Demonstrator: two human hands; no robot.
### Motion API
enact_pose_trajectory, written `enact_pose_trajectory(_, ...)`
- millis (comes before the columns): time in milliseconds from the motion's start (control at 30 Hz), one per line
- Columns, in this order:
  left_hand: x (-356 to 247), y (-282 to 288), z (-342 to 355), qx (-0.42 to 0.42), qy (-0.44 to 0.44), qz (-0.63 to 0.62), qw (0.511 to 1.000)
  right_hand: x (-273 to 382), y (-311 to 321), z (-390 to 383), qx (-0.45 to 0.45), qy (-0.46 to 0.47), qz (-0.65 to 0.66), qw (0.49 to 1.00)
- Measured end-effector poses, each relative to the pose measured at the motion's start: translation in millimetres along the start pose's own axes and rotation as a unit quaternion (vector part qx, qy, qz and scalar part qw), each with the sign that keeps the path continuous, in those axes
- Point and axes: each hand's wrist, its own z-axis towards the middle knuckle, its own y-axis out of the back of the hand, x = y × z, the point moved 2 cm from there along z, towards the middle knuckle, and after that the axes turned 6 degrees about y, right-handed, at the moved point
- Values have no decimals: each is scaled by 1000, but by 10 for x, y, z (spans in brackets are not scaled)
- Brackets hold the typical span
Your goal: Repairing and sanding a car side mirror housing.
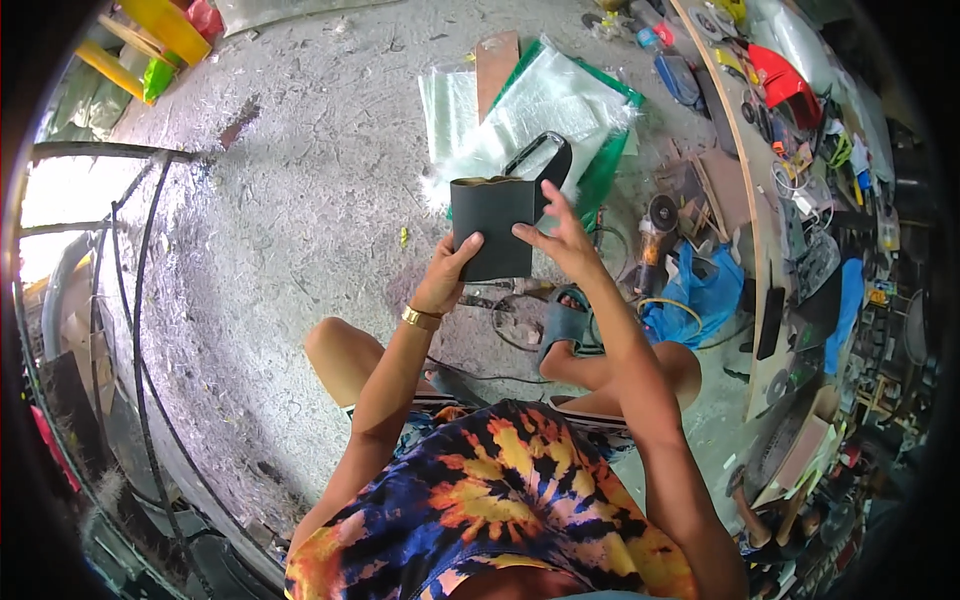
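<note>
A dark rectangular folded sheet (495, 230) with tan inner edges along its top, like sandpaper, is held up in front of me. My left hand (443, 272) grips its lower left side, thumb on the front face and the other fingers hidden behind. At its right side my right hand (562, 238) rests the thumb on the front, its fingers stretched out and spread. Just behind the sheet lies a black curved part with an opening (562, 165). Under that part are whitish, glass-fibre-like sheets (560, 95) and green sheeting (603, 165).
To the right on the floor are an angle grinder (655, 235), a blue plastic bag (705, 290) and cables (510, 318). A cluttered board (735, 130) with a red part (783, 85) runs along the right. Dark metal bars (140, 270) stand at the left.
</note>
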Motion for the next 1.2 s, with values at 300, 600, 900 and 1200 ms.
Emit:
enact_pose_trajectory(300,-87,260,-134,-99,-81,22,992,-27,-201,-142,169,-250,292,907)
enact_pose_trajectory(600,-118,-17,-112,-50,-93,542,834,-157,88,-275,27,-30,84,996)
enact_pose_trajectory(900,78,-521,16,79,-42,538,838,102,534,-456,205,-8,18,979)
enact_pose_trajectory(1200,-74,-474,81,108,-47,529,841,126,844,-395,74,34,24,996)
